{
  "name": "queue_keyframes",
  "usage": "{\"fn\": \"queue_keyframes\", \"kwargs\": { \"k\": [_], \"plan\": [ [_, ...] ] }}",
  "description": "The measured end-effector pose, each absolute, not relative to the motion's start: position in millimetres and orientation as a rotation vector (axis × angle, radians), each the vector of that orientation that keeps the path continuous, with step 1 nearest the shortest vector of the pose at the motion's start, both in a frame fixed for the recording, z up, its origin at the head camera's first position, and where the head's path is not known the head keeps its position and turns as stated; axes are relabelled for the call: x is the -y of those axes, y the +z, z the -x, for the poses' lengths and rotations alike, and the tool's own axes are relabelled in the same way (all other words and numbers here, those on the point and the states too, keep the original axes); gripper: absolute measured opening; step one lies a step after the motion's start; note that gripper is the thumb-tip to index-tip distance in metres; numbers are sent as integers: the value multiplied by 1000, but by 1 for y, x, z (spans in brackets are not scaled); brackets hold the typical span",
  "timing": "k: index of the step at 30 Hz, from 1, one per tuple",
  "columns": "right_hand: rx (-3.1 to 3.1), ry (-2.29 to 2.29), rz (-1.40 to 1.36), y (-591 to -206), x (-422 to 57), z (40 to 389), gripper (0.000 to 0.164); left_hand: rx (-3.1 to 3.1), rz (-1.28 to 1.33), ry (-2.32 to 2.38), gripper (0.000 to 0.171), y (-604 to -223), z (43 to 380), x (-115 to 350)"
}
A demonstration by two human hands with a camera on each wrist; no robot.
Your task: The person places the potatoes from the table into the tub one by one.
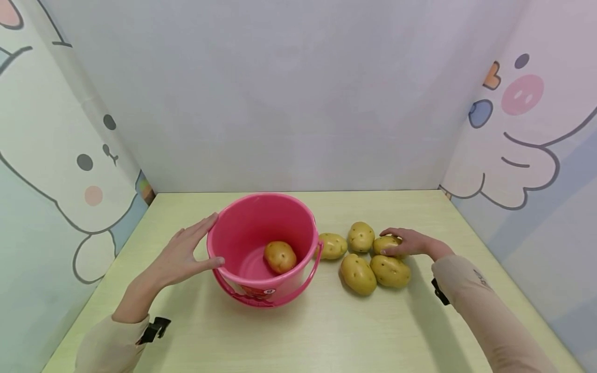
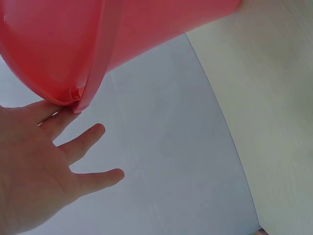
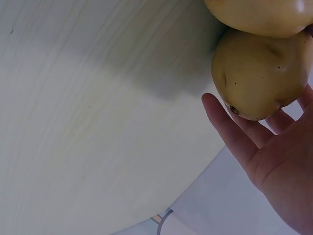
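Note:
A pink bucket (image 1: 261, 212) stands upright on the table, with one potato (image 1: 280, 257) lying inside on its bottom. My left hand (image 1: 184, 254) is spread at the bucket's left side, thumb and fingertips touching the rim; in the left wrist view its straight fingers (image 2: 80, 144) lie by the handle's joint. To the right of the bucket, several yellow potatoes (image 1: 358, 274) lie close together. My right hand (image 1: 404, 242) holds the rearmost right potato (image 3: 259, 73), fingers behind it and thumb in front. Another potato (image 3: 264, 14) touches it in the right wrist view.
The pale wooden table (image 1: 308, 336) ends at a plain whitish back wall (image 1: 298, 103). Side panels with cartoon animals (image 1: 84, 181) rise left and right. The bucket's pink handle (image 1: 313, 272) hangs down around its front. One potato (image 1: 332, 246) lies right beside the bucket.

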State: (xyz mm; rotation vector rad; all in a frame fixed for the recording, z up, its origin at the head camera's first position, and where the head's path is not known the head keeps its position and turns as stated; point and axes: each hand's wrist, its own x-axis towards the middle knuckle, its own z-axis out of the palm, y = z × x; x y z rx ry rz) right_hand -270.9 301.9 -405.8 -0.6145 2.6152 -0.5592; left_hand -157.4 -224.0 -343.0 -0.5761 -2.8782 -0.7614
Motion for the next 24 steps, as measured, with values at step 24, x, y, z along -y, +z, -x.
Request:
{"fn": "queue_keyframes", "kwargs": {
  "k": [24],
  "plan": [
    [-2781,-547,741,-405,-305,265,55,2880,580,-752,89,-342,157,224]
  ]
}}
